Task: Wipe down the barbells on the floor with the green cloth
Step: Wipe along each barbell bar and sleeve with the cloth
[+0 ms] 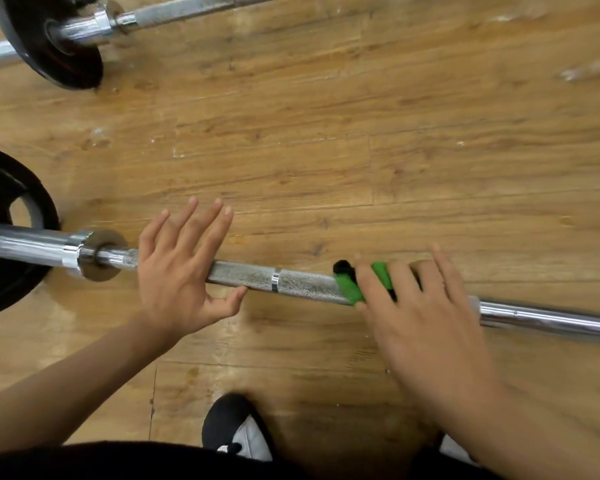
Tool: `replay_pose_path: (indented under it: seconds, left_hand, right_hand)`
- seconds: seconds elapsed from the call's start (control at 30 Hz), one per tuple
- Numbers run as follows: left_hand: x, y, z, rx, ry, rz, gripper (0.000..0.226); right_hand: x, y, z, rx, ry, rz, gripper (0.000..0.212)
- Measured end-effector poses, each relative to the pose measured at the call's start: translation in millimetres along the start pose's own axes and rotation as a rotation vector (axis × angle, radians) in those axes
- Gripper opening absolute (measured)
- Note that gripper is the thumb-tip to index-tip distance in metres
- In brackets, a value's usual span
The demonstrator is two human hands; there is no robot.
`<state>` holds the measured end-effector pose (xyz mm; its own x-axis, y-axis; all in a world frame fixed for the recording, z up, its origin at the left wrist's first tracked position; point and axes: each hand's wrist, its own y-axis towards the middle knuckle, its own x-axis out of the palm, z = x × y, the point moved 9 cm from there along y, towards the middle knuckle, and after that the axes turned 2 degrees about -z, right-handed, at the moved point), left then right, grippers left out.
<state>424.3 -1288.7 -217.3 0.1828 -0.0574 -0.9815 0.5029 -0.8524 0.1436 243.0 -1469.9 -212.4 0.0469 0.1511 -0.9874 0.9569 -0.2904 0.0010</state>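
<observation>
Head view: left hand [177, 271] splayed, released, over the barbell [305, 284]; right hand [420, 317] grasps green cloth [347, 289] round it.

Worn wooden floor [395, 116] with pale scuffs; black-and-white shoe [236, 427] near the bottom edge.
</observation>
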Motion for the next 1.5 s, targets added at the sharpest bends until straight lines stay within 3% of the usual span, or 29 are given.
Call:
replay_pose_path:
  seconds: [0.1, 0.2, 0.3, 0.47, 0.6, 0.7, 0.77, 0.87, 0.97, 1.03, 1.2, 1.3, 1.4, 1.5]
  left_hand:
    - [2, 11, -3, 0.001, -0.006, -0.062, 0.093]
    - [4, 22, -6, -0.002, -0.028, -0.098, 0.09]
    - [8, 31, -12, -0.016, -0.038, -0.115, 0.087]
    - [12, 48, -16, -0.045, -0.028, -0.167, 0.082]
    - [7, 60, -3, 0.002, -0.051, -0.204, 0.074]
    - [6, 75, 20, 0.135, -0.046, -0.215, 0.065]
    - [13, 83, 24, 0.132, -0.035, -0.201, 0.065]
    - [19, 89, 22, 0.088, 0.003, -0.141, 0.065]
    - [18, 94, 21, 0.068, 0.006, -0.089, 0.066]
    - [18, 99, 20, 0.069, -0.007, -0.082, 0.067]
    - [18, 107, 18, 0.061, 0.008, -0.111, 0.063]
    - [19, 113, 15, 0.037, 0.01, -0.125, 0.064]
    - [20, 118, 14, 0.031, -0.002, -0.108, 0.061]
    - [20, 122, 12, 0.037, 0.003, -0.085, 0.062]
  right_hand:
    - [12, 46, -59, -0.063, 0.064, 0.011, 0.043]
    - [12, 62, -67, -0.109, 0.07, 0.006, 0.043]
    - [-1, 39, -17, -0.062, 0.049, 0.009, 0.038]
    - [-16, -1, 72, 0.17, -0.042, 0.033, 0.044]
    - [-9, 36, 31, 0.177, 0.074, 0.088, 0.037]
    - [2, 75, -17, 0.113, 0.101, 0.099, 0.033]
    - [2, 83, -24, 0.043, 0.11, 0.096, 0.033]
    - [-5, 56, 27, 0.067, 0.03, 0.103, 0.035]
    - [-19, 20, 100, 0.217, -0.058, 0.124, 0.043]
    - [-21, 15, 110, 0.29, -0.057, 0.141, 0.041]
    - [-3, 86, 8, 0.182, 0.042, 0.181, 0.031]
    - [4, 110, -23, 0.071, 0.049, 0.156, 0.036]
    - [-5, 85, 19, 0.04, -0.04, 0.151, 0.038]
    - [-16, 51, 81, 0.145, -0.115, 0.132, 0.042]
